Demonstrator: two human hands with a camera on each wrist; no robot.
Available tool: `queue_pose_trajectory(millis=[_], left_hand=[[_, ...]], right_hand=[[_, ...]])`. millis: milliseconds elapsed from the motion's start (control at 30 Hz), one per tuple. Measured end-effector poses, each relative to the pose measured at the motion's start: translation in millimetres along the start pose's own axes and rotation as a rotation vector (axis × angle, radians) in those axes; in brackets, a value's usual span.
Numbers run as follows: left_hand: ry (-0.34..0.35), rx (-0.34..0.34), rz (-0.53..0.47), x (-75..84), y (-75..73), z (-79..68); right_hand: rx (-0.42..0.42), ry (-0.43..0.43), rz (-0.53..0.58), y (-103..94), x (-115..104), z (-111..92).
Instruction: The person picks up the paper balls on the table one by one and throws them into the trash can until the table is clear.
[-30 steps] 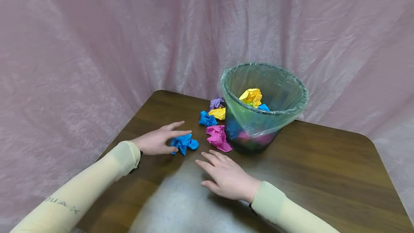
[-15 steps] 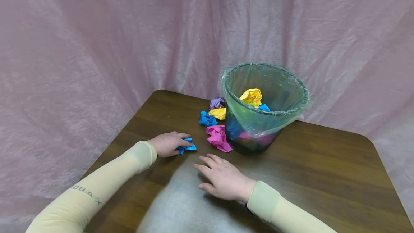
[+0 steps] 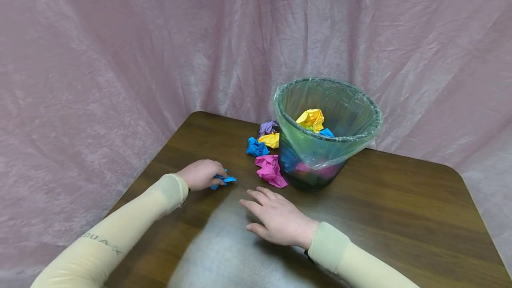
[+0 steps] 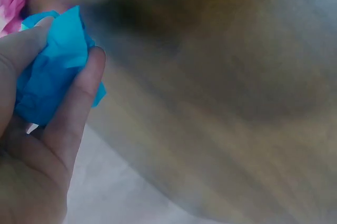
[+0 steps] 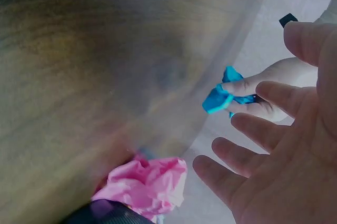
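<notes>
My left hand (image 3: 202, 175) grips a crumpled blue paper ball (image 4: 58, 66) between thumb and fingers, low over the left part of the table; in the head view the fingers hide much of it. The right wrist view also shows this blue ball, beyond my right hand (image 5: 287, 129). Flat and with spread fingers, the right hand (image 3: 278, 218) hovers over the table's middle and holds nothing. Past its fingertips lies a crumpled pink paper ball (image 3: 270, 170), close against the waste bin (image 3: 312, 181).
The mesh bin has a clear green liner (image 3: 326, 146) over its rim. Crumpled paper inside includes a yellow ball (image 3: 311, 120). Left of the bin lie blue (image 3: 257, 146), yellow (image 3: 270, 140) and purple (image 3: 267, 128) paper balls. A pink curtain (image 3: 160, 57) hangs behind the wooden table (image 3: 416, 194).
The left hand has come down on the blue paper ball, taken hold of it and drawn it slightly left. My right hand has barely moved.
</notes>
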State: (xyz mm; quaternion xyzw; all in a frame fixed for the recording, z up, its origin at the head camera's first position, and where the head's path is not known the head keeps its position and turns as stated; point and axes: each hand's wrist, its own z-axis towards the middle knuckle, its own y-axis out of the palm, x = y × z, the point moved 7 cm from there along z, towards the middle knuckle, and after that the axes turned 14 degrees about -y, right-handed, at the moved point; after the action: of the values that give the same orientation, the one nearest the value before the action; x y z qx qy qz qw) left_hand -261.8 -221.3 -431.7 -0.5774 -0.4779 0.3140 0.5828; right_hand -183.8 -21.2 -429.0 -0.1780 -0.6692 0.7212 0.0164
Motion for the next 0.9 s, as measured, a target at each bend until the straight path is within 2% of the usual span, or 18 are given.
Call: queue_pose_trajectory(millis=[200, 333, 500, 567, 700, 800, 900], left_hand=[[-0.113, 0.054, -0.088, -6.2, -42.3, -1.6], [-0.184, 0.084, -0.144, -5.1, -75.5, -1.0], [-0.199, 0.182, -0.201, 7.3, -119.3, 2.2], [-0.188, 0.244, -0.222, 15.9, -138.1, 4.0], [-0.122, 0.367, -0.285, 39.3, -174.6, 8.1], [-0.043, 0.424, -0.352, 61.0, -196.5, 12.4], [0.034, 0.459, -0.402, 83.3, -211.2, 19.2]], right_hand=[[0.066, -0.014, -0.041, -25.7, -4, -7], [0.125, -0.057, -0.132, -53.2, -12, -9], [0.174, -0.090, -0.221, -90.8, -25, -17], [0.187, -0.091, -0.230, -104.8, -30, -24], [0.237, -0.102, -0.263, -131.4, -39, -42], [0.287, -0.117, -0.296, -150.8, -43, -57], [0.330, -0.116, -0.333, -169.3, -43, -73]])
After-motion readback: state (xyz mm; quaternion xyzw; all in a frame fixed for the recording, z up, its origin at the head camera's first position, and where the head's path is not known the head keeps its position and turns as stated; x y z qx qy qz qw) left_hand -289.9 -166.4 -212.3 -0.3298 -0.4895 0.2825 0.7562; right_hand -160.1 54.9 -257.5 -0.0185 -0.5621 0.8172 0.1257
